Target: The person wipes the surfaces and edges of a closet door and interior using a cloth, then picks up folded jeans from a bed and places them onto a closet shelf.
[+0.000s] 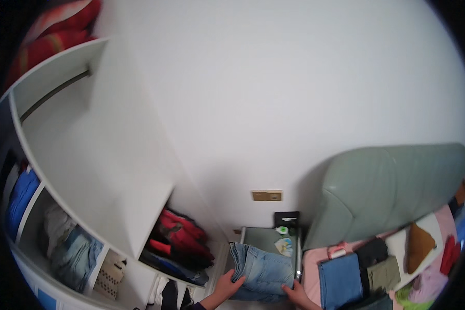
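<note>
A folded pair of light blue jeans (263, 269) is held up between my two hands. My left hand (225, 288) grips its left edge, thumb on top. My right hand (298, 295) pinches the lower right corner. Beyond the jeans, and partly hidden by them, is a bedside cabinet (258, 235) with a grey top. Just to the right, on the bed, lie a folded pair of darker blue jeans (341, 281) and a folded olive garment (384, 274).
A white wardrobe (124, 206) fills the left side, with red and dark clothes (178, 240) in one compartment and rumpled denim (77, 258) in another. At right stands a bed with a padded green headboard (392, 191) and scattered clothes. A wall socket (266, 195) sits above the cabinet.
</note>
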A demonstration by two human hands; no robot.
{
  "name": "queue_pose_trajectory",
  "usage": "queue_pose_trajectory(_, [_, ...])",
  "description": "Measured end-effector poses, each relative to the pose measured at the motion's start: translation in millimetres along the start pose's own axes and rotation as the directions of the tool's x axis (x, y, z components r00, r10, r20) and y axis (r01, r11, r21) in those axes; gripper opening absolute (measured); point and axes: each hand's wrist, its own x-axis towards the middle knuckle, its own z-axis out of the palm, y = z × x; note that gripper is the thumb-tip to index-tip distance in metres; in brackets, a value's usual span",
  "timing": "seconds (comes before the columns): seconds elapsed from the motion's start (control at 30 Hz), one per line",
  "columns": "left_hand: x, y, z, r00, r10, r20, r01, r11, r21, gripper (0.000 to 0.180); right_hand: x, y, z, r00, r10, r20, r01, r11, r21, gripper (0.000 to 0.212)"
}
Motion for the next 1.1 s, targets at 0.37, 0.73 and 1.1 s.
queue_pose_trajectory(0.37, [-151, -74, -191, 0.883, -0.016, -0.468, 0.133, 0.967, 0.217, 0.037, 2, -69, 237, 0.856, -0.219, 0.469, 0.304, 0.946, -0.113, 0.051])
queue_pose_trajectory(0.73, [-252, -36, -303, 0.504, 0.342, -0.793, 0.207, 0.844, 0.495, 0.043, -54, -146, 415, 0.463, -0.490, 0.739, 0.632, 0.767, 0.112, 0.051])
queue_pose_trajectory(1.1, [-228, 13, -398, 0.145, 0.287, -0.947, 0.603, 0.733, 0.314, 0.048, -93, -222, 578, 0.023, -0.705, 0.709, 0.631, 0.560, 0.536, 0.046])
